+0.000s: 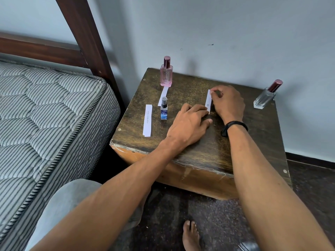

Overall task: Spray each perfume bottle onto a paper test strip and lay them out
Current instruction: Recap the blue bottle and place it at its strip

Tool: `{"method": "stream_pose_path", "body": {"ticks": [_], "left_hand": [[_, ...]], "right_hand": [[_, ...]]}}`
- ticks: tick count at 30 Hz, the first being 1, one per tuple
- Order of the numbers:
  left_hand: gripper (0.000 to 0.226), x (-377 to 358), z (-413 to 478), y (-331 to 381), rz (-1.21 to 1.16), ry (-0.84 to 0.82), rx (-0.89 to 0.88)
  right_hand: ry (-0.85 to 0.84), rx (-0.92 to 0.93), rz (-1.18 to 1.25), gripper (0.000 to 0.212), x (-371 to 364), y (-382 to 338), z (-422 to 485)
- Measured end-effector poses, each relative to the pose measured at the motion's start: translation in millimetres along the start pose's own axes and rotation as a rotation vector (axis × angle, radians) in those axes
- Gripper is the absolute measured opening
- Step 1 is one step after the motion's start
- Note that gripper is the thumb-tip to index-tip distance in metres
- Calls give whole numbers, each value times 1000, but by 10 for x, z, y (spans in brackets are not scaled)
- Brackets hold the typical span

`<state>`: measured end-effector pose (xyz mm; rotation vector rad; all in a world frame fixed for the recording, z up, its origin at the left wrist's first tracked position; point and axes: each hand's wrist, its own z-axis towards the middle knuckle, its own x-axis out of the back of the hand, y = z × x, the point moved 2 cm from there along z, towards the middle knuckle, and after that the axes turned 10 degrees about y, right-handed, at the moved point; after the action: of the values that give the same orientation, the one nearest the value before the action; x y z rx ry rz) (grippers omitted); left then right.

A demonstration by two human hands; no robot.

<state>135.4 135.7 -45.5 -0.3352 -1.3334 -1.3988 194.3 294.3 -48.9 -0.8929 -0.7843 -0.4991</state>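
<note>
Narrow white paper strip (208,101) lies flat; grey blot near its end.

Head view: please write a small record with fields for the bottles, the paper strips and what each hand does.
surface: wooden table
bottles: pink bottle back left; blue bottle nearer; clear bottle far right; all standing, capped
strips: laid strip before the pink bottle; spare strips at left
left hand: fingers press the near end of the held strip
right hand: pinches its far end
</note>
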Motion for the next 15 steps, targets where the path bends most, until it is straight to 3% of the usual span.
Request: {"method": "stream_pose_path", "body": {"ticks": [15], "left_hand": [[43, 2, -11, -10, -39, 37, 3]], "right_hand": [[8, -8, 60, 22, -8, 22, 2]]}}
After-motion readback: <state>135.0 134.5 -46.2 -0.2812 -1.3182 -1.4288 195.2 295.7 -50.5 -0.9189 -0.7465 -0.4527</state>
